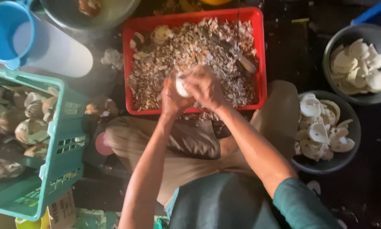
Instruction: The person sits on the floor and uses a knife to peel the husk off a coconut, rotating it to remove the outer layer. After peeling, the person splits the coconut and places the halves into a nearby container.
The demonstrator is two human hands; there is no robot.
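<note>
Overhead, both hands meet above a red crate [260, 51] of brown peelings. Left hand [172, 98] grasps a white coconut piece [181, 87]; right hand [205, 87] is clenched against it, whatever it grips hidden. Two bowls [351, 111] of white pieces sit right, a green basket [55, 169] left.

Both hands joined out front, arms reaching forward over the lap.

Left hand [172, 98] and right hand [205, 88] meet, fingers curled inward, touching each other and closed round a small white piece between them. Left forearm bare, running up from lower centre, wrist bent slightly inward. Right forearm bare to a green sleeve at the elbow, angled in from lower right, wrist bent, knuckles up. Legs folded beneath the arms.
</note>
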